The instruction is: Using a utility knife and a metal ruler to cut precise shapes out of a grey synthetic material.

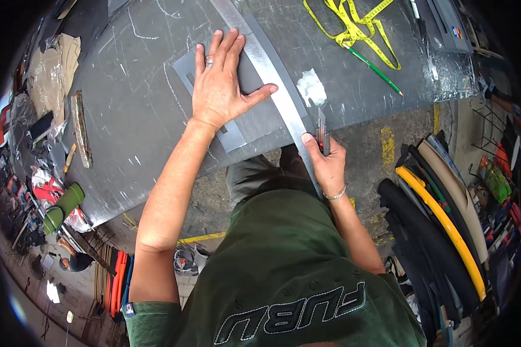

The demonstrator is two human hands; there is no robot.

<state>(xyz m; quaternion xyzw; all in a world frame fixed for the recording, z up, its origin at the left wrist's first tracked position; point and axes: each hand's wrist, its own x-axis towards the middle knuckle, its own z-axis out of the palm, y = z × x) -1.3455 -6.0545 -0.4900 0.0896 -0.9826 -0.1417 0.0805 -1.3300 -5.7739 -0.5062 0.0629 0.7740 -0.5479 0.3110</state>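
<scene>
My left hand (220, 81) lies flat, fingers spread, on a grey sheet piece (255, 118) and presses a long metal straightedge (272, 75) that runs diagonally across the dark worktable (139, 115). My right hand (325, 162) grips a utility knife (322, 130) near the table's front edge. The blade end sits against the right side of the straightedge, near the sheet's lower corner. A ring shows on a left-hand finger and a bracelet on the right wrist.
A yellow tape measure (359, 26), a green pencil (376, 69) and a white scrap (311, 87) lie at the back right. Rolled material (440, 225) stands at the right on the floor. A green cylinder (63, 208) and clutter crowd the left edge.
</scene>
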